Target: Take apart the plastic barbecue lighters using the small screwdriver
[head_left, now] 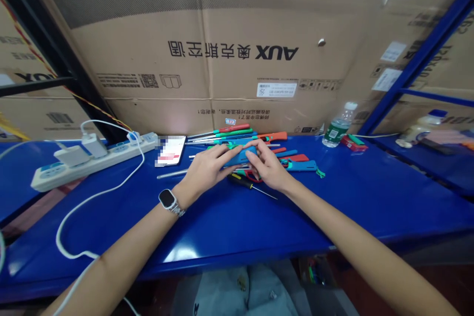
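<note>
Both hands meet over the middle of the blue table, closed around the blue handle of a long-necked lighter [237,158]. My left hand [205,167], with a watch on its wrist, grips it from the left side. With thumb and fingers bent, my right hand [268,165] pinches its right end. My fingers cover much of the handle. Just below them lies a screwdriver [242,181] with a black and yellow handle. Behind the hands are several more lighters in red, green, blue and orange [274,136]. To the right, a blue lighter [305,165] rests on the table.
A phone [172,150] and a white power strip [99,160] with chargers are on the left, a loose white cable [126,182] trailing forward. A water bottle [337,126] and a red box [353,144] stand right. A large carton [222,19] walls the back.
</note>
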`<action>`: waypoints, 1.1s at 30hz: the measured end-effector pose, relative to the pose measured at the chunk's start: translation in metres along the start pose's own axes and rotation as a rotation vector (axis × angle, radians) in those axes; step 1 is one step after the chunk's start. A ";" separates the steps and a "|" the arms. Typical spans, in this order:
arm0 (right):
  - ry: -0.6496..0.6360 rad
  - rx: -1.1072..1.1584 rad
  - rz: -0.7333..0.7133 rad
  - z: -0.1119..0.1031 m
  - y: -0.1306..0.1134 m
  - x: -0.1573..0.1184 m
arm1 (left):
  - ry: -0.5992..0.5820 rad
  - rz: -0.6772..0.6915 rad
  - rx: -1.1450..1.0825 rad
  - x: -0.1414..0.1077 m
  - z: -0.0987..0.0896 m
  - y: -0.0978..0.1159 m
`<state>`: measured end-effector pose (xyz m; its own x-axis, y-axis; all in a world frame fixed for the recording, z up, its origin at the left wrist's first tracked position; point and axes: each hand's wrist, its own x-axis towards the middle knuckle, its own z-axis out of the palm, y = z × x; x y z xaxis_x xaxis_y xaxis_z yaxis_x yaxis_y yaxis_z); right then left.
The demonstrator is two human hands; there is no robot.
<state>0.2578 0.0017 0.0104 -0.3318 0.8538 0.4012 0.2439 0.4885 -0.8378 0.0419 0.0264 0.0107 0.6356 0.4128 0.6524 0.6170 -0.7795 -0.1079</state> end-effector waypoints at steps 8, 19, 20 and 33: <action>-0.027 0.128 -0.003 0.000 0.002 -0.008 | 0.004 -0.031 -0.075 -0.011 -0.007 -0.003; -0.014 0.192 0.111 -0.006 0.017 -0.004 | -0.071 -0.125 -0.149 -0.024 -0.027 -0.015; -0.017 0.121 0.098 -0.008 0.017 -0.005 | -0.077 -0.127 -0.162 -0.027 -0.029 -0.017; -0.264 -0.910 0.002 0.000 -0.001 -0.014 | -0.325 -0.221 -0.331 -0.042 -0.038 -0.020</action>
<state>0.2625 -0.0102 0.0057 -0.4991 0.8407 0.2102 0.8246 0.5353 -0.1829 -0.0149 0.0070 0.0134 0.6502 0.6688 0.3604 0.6064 -0.7427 0.2841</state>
